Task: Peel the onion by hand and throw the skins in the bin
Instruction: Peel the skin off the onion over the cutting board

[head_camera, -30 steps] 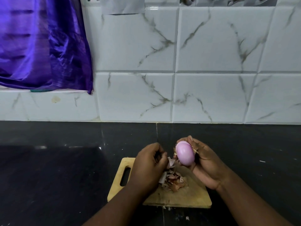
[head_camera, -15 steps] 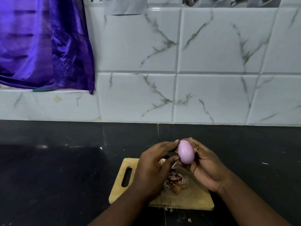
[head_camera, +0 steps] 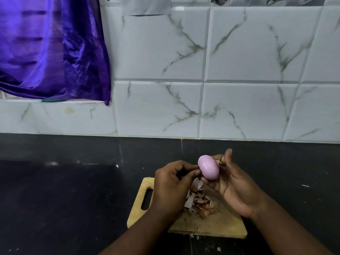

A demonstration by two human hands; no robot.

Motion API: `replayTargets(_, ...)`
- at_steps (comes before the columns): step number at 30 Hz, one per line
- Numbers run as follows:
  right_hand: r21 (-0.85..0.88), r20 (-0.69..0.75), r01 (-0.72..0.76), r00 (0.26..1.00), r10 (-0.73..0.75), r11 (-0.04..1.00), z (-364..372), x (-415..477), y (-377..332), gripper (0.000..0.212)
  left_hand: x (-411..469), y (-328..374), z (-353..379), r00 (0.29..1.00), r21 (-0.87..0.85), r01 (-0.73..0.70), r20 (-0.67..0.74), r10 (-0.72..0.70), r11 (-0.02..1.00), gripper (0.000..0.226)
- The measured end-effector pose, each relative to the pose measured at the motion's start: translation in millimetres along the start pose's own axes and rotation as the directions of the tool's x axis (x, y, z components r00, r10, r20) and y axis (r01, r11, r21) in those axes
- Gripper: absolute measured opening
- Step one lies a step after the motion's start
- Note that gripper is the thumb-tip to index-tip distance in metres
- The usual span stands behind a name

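A smooth pink peeled onion is held above the wooden cutting board. My right hand cups it from the right and below, fingers curled round it. My left hand is curled beside the onion, with thumb and fingertips pinching at its lower left side. A pile of brown and pale onion skins lies on the board under the hands. No bin is in view.
The board, with a handle slot on its left, lies on a black countertop. A white marbled tile wall rises behind. A purple cloth hangs at the upper left. Small skin scraps lie near the board's front edge.
The onion has turned in my right hand and tilted to the left. My left hand came up from the skin pile to the onion and now pinches at its side.
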State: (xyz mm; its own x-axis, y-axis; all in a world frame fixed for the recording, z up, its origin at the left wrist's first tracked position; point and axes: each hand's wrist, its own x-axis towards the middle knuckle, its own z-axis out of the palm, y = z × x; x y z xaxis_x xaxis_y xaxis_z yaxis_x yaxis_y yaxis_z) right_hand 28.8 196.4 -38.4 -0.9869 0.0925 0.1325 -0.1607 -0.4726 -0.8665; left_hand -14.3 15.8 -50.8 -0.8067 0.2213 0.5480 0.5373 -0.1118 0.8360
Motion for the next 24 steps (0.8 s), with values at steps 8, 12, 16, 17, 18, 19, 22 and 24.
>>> replayTargets(8,-0.18,0.006,0.101,0.995,-0.102,0.978,6,-5,2,0.079,0,0,-2,0.999,0.091,0.01,-0.044,-0.006,0.996,0.017)
replayTargets(12,-0.233,-0.121,0.187,0.968,-0.219,0.954,10,-2,3,0.065,-1,1,0,1.0,0.153,-0.018,0.009,0.017,0.988,0.019)
replayTargets(16,-0.187,-0.153,0.198,0.962,-0.228,0.962,1,3,-2,0.052,0,-4,1,0.997,0.237,0.028,0.069,-0.046,0.971,0.022)
replayTargets(17,-0.209,-0.123,0.182,0.97,-0.211,0.961,1,2,-1,0.052,1,-4,0,0.998,0.258,0.047,0.036,-0.058,0.965,0.024)
replayTargets(18,-0.26,-0.092,0.164,0.977,-0.194,0.952,1,0,0,0.054,1,-4,-2,0.998,0.285,0.059,0.005,-0.063,0.957,0.026)
replayTargets(19,-0.324,-0.063,0.151,0.982,-0.18,0.934,2,-1,1,0.057,2,-4,-3,0.998,0.31,0.067,-0.018,-0.065,0.949,0.028)
replayTargets(22,-0.404,-0.031,0.134,0.987,-0.16,0.905,-1,-2,2,0.062,4,-6,-6,0.996,0.324,0.085,-0.064,-0.067,0.942,0.021)
replayTargets(24,-0.393,-0.029,0.127,0.988,-0.151,0.911,-2,-2,1,0.064,4,-3,-6,0.996,0.299,0.074,-0.073,-0.054,0.951,0.015)
